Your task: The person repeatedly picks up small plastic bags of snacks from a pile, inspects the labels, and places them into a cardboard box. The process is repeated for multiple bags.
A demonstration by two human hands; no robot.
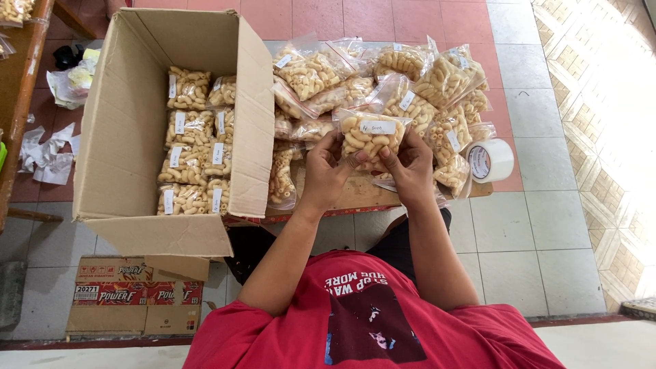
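Both my hands hold one clear plastic bag of pale curled snacks with a white label, lifted over a low wooden board. My left hand grips its lower left corner. On the lower right corner my right hand pinches the bag. Behind it lies a heap of several like snack bags on the board. To the left stands an open cardboard box with rows of the same bags packed inside.
A roll of white tape lies at the right of the heap. A flattened printed carton rests on the tiled floor under the box. Crumpled paper scraps lie at the left by a wooden table edge.
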